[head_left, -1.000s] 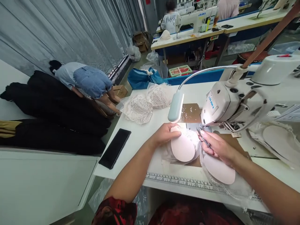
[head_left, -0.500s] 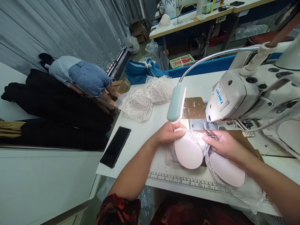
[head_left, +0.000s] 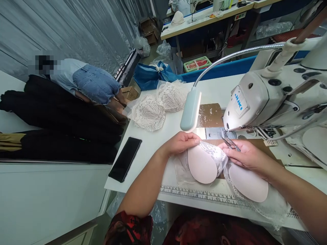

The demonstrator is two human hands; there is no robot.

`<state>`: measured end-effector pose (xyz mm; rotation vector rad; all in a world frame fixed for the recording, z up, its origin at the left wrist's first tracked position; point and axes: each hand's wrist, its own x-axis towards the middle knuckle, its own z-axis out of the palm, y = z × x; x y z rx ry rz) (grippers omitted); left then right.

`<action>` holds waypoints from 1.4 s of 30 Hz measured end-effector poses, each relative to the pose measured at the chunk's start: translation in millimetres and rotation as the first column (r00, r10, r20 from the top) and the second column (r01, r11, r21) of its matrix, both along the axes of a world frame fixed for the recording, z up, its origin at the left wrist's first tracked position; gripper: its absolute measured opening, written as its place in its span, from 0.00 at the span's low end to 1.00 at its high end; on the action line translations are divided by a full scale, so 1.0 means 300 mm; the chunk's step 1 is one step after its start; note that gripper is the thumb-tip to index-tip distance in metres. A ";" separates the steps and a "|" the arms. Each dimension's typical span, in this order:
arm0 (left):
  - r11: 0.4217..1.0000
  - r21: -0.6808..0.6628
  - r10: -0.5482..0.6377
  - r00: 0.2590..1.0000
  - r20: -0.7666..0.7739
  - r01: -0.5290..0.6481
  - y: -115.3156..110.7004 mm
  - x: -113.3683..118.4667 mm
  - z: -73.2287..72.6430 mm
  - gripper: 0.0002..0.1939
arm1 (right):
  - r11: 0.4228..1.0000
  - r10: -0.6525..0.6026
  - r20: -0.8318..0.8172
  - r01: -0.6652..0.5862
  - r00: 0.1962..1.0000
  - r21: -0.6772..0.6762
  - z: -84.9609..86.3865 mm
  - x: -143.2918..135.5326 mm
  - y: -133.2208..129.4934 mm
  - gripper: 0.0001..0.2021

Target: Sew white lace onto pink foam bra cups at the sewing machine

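A white lace piece with two pale pink cups [head_left: 202,165] lies in front of the sewing machine [head_left: 246,102]. My left hand [head_left: 182,143] is closed on its upper left edge, thumb and fingers pinching the fabric. Near the middle of the piece, my right hand [head_left: 242,153] is closed, with small metal thread snips [head_left: 231,144] between its fingers and the lace against its fingertips. The second cup [head_left: 249,182] lies below my right hand. Both hands are just in front of the metal needle plate [head_left: 214,133].
A lamp head [head_left: 190,109] on a bent metal neck hangs above my left hand. Lace cups [head_left: 148,112] and a black phone [head_left: 125,159] lie on the table's left part. A printed ruler [head_left: 199,195] runs along the front edge. A person [head_left: 94,83] bends over at the left.
My left hand has shifted slightly left with the lace edge, and the left cup has turned a little. The snips remain in my right hand. The whole view has shifted slightly.
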<state>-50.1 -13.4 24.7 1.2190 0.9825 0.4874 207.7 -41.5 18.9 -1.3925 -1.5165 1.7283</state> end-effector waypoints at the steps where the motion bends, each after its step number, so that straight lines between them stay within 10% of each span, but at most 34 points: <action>1: 1.000 -0.011 -0.020 1.000 0.002 0.020 0.002 -0.009 0.003 0.15 | 0.999 0.012 -0.017 -0.013 1.000 -0.032 -0.001 0.003 0.002 0.18; 12: 0.967 0.197 -0.129 0.976 -0.174 0.163 -0.002 -0.049 0.019 0.25 | 0.991 0.054 0.109 -0.066 0.993 0.116 0.008 0.010 0.004 0.14; 19: 0.804 0.540 -0.048 0.931 -0.361 0.251 -0.031 0.094 0.020 0.29 | 0.966 0.135 0.177 -0.170 0.975 0.196 0.023 -0.003 -0.005 0.14; 28: 0.979 0.165 -0.112 0.993 -0.049 0.119 -0.036 0.124 -0.024 0.14 | 0.933 0.103 0.222 -0.172 0.970 0.317 0.018 0.017 0.000 0.15; 42: 0.986 0.009 -0.170 0.983 0.066 0.169 -0.039 0.126 -0.031 0.18 | 0.897 0.115 0.275 -0.218 0.954 0.384 0.032 0.035 0.006 0.17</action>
